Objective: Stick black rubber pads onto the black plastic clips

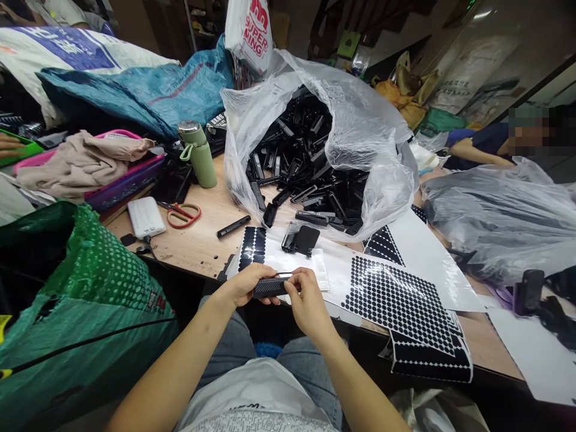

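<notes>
My left hand [246, 283] grips a small black ribbed plastic part [270, 287] over my lap at the table's front edge. My right hand [305, 298] pinches the right end of the same part with thumb and fingertips. Just beyond lie sheets of black round stickers [390, 295] on white backing and a smaller sticker strip [252, 246]. A clear plastic bag [360, 132] spills several black plastic parts [306, 162] onto the wooden table [202, 234]. One loose black part [233, 226] and a small black clip piece [301, 240] lie near the sheets.
A green bottle [198, 153], red scissors [182, 213] and a white power bank [146, 217] sit at left. A pink basket with cloth [90, 162] and a green mesh sack [85, 300] stand further left. Another person [486, 144] leans at right behind a grey plastic bag [499, 216].
</notes>
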The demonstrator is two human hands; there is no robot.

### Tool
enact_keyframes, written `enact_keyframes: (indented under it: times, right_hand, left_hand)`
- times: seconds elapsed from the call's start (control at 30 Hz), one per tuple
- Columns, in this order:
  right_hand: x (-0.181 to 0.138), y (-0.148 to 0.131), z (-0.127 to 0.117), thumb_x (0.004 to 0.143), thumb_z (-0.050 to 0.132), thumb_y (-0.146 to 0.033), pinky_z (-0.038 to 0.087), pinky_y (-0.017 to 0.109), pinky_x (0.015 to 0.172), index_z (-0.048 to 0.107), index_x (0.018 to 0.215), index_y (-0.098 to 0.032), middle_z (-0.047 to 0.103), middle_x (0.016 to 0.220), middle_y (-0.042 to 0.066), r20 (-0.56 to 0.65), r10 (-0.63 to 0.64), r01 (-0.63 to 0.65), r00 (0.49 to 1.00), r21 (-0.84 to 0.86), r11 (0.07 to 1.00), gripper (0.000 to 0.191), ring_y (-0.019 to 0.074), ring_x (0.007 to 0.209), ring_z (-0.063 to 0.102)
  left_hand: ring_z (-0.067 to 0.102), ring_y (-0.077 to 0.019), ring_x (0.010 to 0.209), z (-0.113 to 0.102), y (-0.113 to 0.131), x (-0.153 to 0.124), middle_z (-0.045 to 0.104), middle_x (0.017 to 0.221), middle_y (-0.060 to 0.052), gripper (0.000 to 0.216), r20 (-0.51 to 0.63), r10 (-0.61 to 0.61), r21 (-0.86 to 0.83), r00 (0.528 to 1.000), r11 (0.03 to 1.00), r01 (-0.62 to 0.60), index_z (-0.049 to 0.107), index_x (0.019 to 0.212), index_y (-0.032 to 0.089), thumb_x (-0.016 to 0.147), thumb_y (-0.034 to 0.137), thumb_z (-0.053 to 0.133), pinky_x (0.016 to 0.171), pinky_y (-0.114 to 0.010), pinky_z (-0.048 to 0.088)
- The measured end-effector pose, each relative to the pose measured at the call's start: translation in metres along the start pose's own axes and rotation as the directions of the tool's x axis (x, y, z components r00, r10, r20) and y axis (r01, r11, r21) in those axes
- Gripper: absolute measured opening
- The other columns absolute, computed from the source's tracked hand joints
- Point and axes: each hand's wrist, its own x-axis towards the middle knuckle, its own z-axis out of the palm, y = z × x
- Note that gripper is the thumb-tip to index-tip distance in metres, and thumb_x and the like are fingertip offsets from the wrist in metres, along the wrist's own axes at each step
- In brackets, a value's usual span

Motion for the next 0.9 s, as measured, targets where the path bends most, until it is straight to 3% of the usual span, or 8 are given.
enact_keyframes:
  times: [0.13,0.2,0.27,0.33,0.37,0.53,0.8,0.9]
  right_hand:
    - [0.006,0.009,0.011,0.081,0.049,-0.027,0.041,0.036,0.082,0.048,0.078,-0.021,0.046,0.097,0.007,-0.088,-0.027,0.025,0.996,-0.028,0.999,0.007,0.02,0.091,0.048]
    - [0.009,0.017,0.013,0.078,0.054,-0.033,0.04,0.036,0.081,0.047,0.087,-0.021,0.045,0.102,0.008,-0.172,-0.024,0.017,0.985,-0.043,0.999,0.017,0.0209,0.094,0.047]
    - [0.013,0.024,0.013,0.077,0.055,-0.038,0.041,0.035,0.078,0.045,0.093,-0.021,0.045,0.104,0.007,-0.208,0.009,-0.019,0.978,-0.044,0.999,0.025,0.0205,0.093,0.047]
    - [0.016,0.032,0.013,0.08,0.051,-0.041,0.042,0.034,0.076,0.045,0.094,-0.022,0.046,0.103,0.007,-0.192,0.047,-0.057,0.98,-0.045,0.997,0.025,0.0195,0.088,0.048]
    - [0.019,0.036,0.014,0.081,0.049,-0.041,0.042,0.034,0.075,0.045,0.094,-0.022,0.047,0.103,0.007,-0.173,0.057,-0.067,0.983,-0.051,0.996,0.024,0.0193,0.086,0.049]
    - [0.032,0.053,0.038,0.081,0.049,-0.034,0.041,0.038,0.078,0.051,0.09,-0.018,0.054,0.093,0.011,-0.048,0.083,-0.09,0.995,-0.192,0.977,0.019,0.0245,0.085,0.051]
    - [0.039,0.055,0.073,0.078,0.047,-0.016,0.041,0.036,0.072,0.056,0.085,-0.013,0.055,0.089,0.016,-0.09,0.152,-0.176,0.984,-0.392,0.903,0.012,0.0272,0.083,0.054]
    - [0.037,0.057,0.072,0.079,0.045,-0.015,0.042,0.032,0.073,0.055,0.085,-0.014,0.055,0.089,0.013,-0.078,0.138,-0.157,0.987,-0.369,0.916,0.012,0.024,0.082,0.054]
  left_hand:
    - [0.065,-0.0216,0.055,-0.006,-0.005,-0.001,0.065,0.063,-0.01,0.03,-0.036,0.08,0.079,0.996,0.994,-0.077,0.057,0.076,0.01,0.074,0.041,0.057,0.04,-0.023,0.044]
    - [0.065,-0.0219,0.068,-0.021,-0.001,0.001,0.065,0.072,-0.009,0.029,-0.193,0.294,0.235,0.936,0.94,-0.247,0.056,0.079,0.013,0.079,0.041,0.052,0.053,-0.027,0.049]
    - [0.061,-0.0235,0.09,-0.047,0.008,0.007,0.064,0.097,-0.012,0.024,-0.388,0.61,0.538,0.691,0.758,-0.368,0.055,0.085,0.015,0.083,0.037,0.046,0.074,-0.033,0.048]
    - [0.046,-0.0258,0.114,-0.079,0.021,0.016,0.049,0.125,-0.015,0.02,-0.396,0.832,0.834,0.388,0.503,-0.226,0.055,0.092,0.015,0.086,0.03,0.042,0.093,-0.038,0.038]
    - [0.04,-0.0272,0.119,-0.095,0.026,0.022,0.042,0.132,-0.017,0.021,-0.344,0.875,0.911,0.341,0.399,-0.103,0.055,0.093,0.014,0.087,0.027,0.04,0.097,-0.04,0.033]
    - [0.049,-0.0309,0.105,-0.137,0.031,0.05,0.057,0.105,-0.018,0.029,-0.2,0.814,0.98,0.546,0.172,0.103,0.054,0.104,0.012,0.08,0.029,0.055,0.09,-0.041,0.037]
    - [0.052,-0.0306,0.102,-0.136,0.021,0.047,0.058,0.102,-0.016,0.046,-0.207,0.817,0.978,0.539,0.159,0.135,0.049,0.122,0.013,0.076,0.014,0.051,0.089,-0.042,0.038]
    - [0.054,-0.0273,0.102,-0.124,0.016,0.035,0.059,0.105,-0.012,0.048,-0.287,0.84,0.949,0.46,0.315,0.018,0.05,0.121,0.016,0.074,0.014,0.053,0.089,-0.038,0.04]
